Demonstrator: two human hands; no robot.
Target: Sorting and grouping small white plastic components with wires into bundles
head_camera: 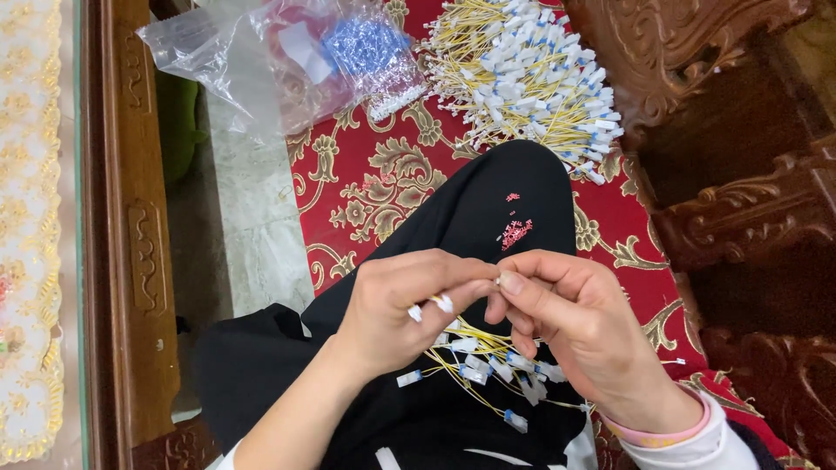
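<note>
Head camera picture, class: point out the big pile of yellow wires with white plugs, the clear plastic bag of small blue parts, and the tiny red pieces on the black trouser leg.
Pile of yellow wires with white plugs (527, 74), head view, pile's middle.
Clear plastic bag of small blue parts (366, 48), head view, blue contents.
Tiny red pieces (515, 231), head view, densest cluster.

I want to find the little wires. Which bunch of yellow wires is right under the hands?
The small bunch on the black lap, right beneath the left hand and right hand. The other pile is much bigger and lies far off on the red cushion.
</note>
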